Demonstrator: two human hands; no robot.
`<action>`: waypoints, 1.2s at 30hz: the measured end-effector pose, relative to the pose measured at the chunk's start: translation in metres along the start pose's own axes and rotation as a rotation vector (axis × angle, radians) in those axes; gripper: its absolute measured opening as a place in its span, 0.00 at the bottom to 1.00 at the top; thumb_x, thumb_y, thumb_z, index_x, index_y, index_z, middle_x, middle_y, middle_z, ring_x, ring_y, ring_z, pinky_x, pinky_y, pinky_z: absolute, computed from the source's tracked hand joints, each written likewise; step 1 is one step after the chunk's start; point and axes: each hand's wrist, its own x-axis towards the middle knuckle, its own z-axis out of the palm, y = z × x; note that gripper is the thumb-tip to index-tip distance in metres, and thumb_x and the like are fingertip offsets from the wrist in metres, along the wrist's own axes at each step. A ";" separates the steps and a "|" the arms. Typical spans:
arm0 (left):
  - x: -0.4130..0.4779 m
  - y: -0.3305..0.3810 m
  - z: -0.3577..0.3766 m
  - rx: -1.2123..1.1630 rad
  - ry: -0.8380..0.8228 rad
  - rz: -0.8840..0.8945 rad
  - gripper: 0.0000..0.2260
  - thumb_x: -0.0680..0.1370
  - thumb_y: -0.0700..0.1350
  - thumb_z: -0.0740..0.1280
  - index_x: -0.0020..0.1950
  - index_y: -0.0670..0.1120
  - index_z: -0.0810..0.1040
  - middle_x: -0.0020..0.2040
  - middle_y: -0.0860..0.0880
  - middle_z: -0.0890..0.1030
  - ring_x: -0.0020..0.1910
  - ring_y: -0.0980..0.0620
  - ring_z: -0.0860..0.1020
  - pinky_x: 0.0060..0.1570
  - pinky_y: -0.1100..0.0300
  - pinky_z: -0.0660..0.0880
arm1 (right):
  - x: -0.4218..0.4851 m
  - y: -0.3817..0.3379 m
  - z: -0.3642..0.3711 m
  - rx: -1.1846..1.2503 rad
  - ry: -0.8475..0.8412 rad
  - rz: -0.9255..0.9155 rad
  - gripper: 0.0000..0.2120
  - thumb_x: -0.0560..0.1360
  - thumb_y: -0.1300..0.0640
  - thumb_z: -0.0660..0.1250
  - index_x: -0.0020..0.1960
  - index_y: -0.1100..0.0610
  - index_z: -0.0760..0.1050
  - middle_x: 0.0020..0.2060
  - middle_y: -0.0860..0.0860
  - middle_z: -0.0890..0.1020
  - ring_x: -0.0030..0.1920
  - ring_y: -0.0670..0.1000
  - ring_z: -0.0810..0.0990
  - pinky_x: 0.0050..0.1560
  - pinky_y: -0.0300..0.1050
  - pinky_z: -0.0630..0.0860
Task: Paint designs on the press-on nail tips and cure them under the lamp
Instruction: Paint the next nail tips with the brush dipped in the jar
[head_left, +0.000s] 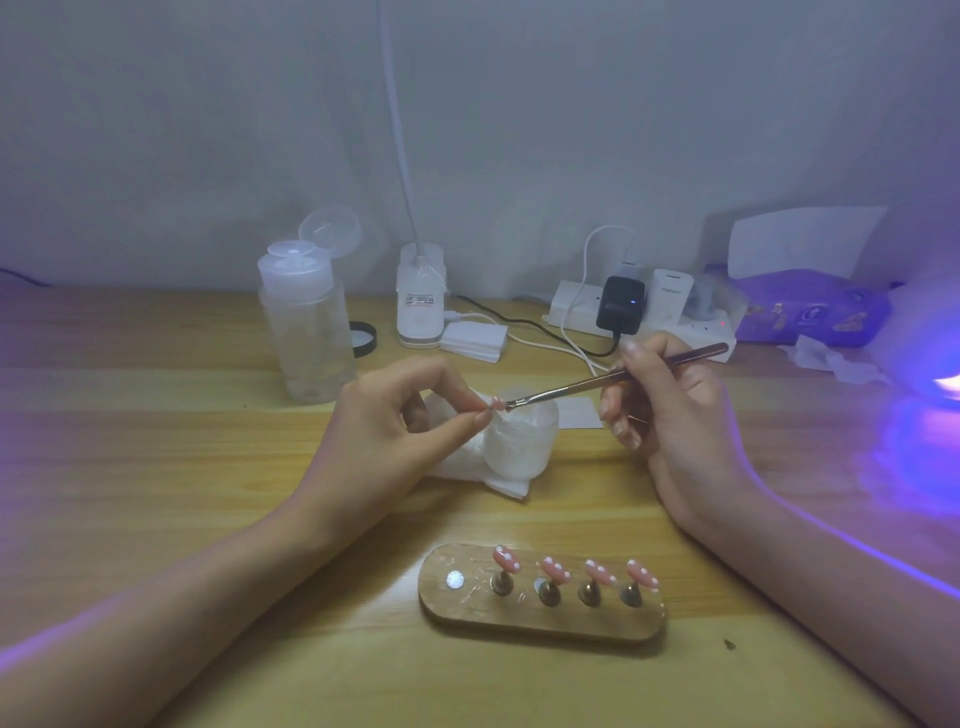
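My left hand (395, 431) pinches a small pink nail tip (497, 402) between thumb and forefinger above the table. My right hand (670, 410) grips a thin metallic brush (613, 378), whose bristle end touches that nail tip. Right behind the tip stands a small frosted white jar (519, 441) on a crumpled tissue (498, 480). Near the front edge lies a wooden nail stand (540, 618) with several pink, white-dotted nail tips (554, 567) on metal pegs; its leftmost spot shows a bare round magnet (455, 580). A curing lamp (930, 395) glows violet at the far right.
A clear pump bottle (306, 322) with its lid flipped open stands at the back left, beside a black cap (363, 339). A white lamp base (421, 296), cotton pads (474, 340), a power strip (644, 312) with cables and a purple tissue pack (810, 306) line the back.
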 end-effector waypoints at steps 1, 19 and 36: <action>0.000 0.000 0.000 0.005 0.002 0.002 0.05 0.73 0.44 0.76 0.39 0.49 0.82 0.39 0.51 0.83 0.28 0.55 0.66 0.31 0.69 0.64 | 0.000 0.000 0.000 0.021 0.007 -0.003 0.12 0.81 0.55 0.62 0.40 0.56 0.69 0.24 0.52 0.77 0.23 0.47 0.71 0.23 0.35 0.65; 0.000 0.003 0.001 0.044 0.012 0.019 0.06 0.74 0.42 0.76 0.38 0.49 0.82 0.32 0.64 0.77 0.28 0.59 0.65 0.31 0.73 0.63 | -0.001 -0.003 0.005 0.071 -0.073 -0.039 0.11 0.78 0.52 0.64 0.41 0.57 0.68 0.26 0.53 0.79 0.24 0.48 0.74 0.23 0.35 0.66; -0.001 -0.002 0.000 0.032 -0.014 0.032 0.06 0.74 0.47 0.75 0.38 0.53 0.81 0.42 0.54 0.84 0.28 0.57 0.64 0.31 0.69 0.64 | 0.009 -0.013 -0.015 -0.079 0.036 -0.071 0.20 0.82 0.57 0.62 0.32 0.48 0.71 0.22 0.51 0.75 0.21 0.47 0.70 0.21 0.34 0.62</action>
